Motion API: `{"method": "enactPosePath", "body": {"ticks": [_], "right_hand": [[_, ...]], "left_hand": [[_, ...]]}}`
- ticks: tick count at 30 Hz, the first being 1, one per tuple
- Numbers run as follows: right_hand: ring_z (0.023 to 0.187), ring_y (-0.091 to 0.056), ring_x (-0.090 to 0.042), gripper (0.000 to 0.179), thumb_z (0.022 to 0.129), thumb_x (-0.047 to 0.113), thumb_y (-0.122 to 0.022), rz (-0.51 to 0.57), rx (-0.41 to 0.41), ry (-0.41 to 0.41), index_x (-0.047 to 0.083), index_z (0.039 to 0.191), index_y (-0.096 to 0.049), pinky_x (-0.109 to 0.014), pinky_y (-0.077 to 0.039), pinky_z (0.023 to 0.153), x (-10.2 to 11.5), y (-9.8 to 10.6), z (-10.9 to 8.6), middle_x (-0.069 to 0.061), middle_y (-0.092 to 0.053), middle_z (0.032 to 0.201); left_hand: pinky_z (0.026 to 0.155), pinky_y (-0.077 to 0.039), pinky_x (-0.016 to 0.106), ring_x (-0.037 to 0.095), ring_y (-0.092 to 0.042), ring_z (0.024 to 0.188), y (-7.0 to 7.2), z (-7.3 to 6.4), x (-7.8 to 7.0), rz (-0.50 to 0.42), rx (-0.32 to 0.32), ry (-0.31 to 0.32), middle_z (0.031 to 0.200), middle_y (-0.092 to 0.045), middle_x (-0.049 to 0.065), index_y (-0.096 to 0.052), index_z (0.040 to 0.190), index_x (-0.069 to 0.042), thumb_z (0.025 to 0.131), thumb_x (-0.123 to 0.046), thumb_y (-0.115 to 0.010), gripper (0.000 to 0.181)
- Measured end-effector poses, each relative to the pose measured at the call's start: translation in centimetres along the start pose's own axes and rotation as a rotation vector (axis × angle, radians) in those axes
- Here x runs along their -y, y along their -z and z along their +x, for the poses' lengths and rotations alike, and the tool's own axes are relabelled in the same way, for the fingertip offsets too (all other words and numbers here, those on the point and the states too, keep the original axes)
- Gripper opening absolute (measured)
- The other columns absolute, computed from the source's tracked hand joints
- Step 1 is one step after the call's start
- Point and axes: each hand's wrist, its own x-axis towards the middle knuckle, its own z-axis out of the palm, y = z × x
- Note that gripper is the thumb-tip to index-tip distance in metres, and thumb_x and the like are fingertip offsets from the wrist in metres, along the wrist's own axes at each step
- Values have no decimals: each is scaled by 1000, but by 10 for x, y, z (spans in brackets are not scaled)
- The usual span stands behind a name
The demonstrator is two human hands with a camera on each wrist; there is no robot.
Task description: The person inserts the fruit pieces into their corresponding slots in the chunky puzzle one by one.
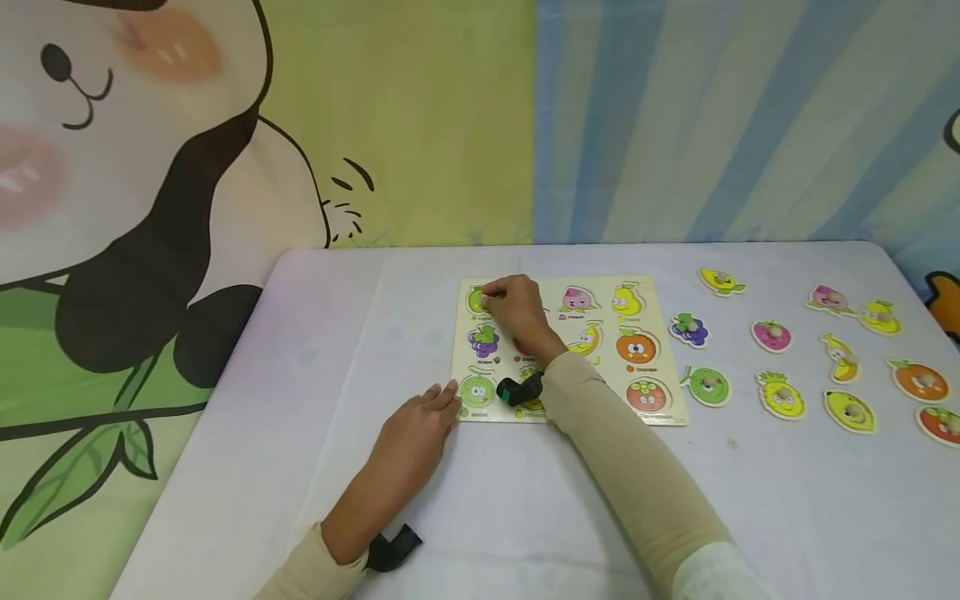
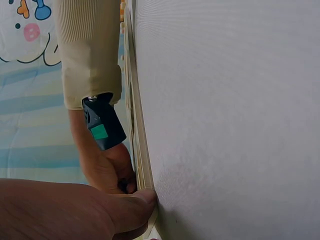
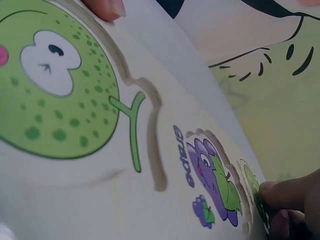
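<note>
A wooden fruit puzzle board (image 1: 558,417) lies on the table. My right hand (image 1: 521,312) reaches over it and pinches the green apple piece (image 1: 475,300) at the slot in the far left corner. In the right wrist view, thumb and finger meet at the edge of that green piece (image 3: 256,194), beyond the grape slot (image 3: 220,185). The left hand (image 1: 411,437) rests at the board's near left corner, fingertips touching its edge beside the melon slot (image 1: 477,390). Up close in the left wrist view, a left digit presses the board's thin side (image 2: 142,150).
Loose fruit pieces lie right of the board, among them a grape (image 1: 689,330), a melon (image 1: 707,386), a pineapple (image 1: 781,396), a banana (image 1: 840,358) and an orange (image 1: 921,382). Behind the white table (image 1: 337,333) hangs a printed cloth (image 1: 420,125) with cartoon figures.
</note>
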Motion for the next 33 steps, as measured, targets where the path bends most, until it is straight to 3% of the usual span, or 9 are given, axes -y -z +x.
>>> {"method": "enactPosePath", "body": {"ticks": [14, 24, 33], "right_hand": [[89, -65, -18, 17, 91, 10, -68, 163, -16, 6, 5, 106, -75, -30, -54, 77, -12, 1, -4, -7, -70, 101], [94, -64, -19, 19, 93, 11, -66, 149, -24, -15, 7, 110, -74, -30, -54, 78, -12, 20, -5, -7, -69, 106], [94, -58, -19, 23, 95, 14, -65, 199, -25, -21, 4, 115, -71, -29, -52, 77, -21, 45, -4, -6, -65, 108]], "left_hand": [[94, -51, 43, 30, -59, 117, -2, -1, 1, -15, 5, 13, 128, -62, 11, -70, 117, -1, 80, -5, -80, 39], [93, -52, 42, 31, -60, 116, -1, -1, 0, -25, -22, 10, 128, -62, 12, -70, 116, 0, 78, -5, -81, 39], [92, -52, 43, 30, -61, 115, -2, -1, 0, -35, -34, 9, 127, -62, 12, -71, 115, 0, 77, -3, -81, 39]]}}
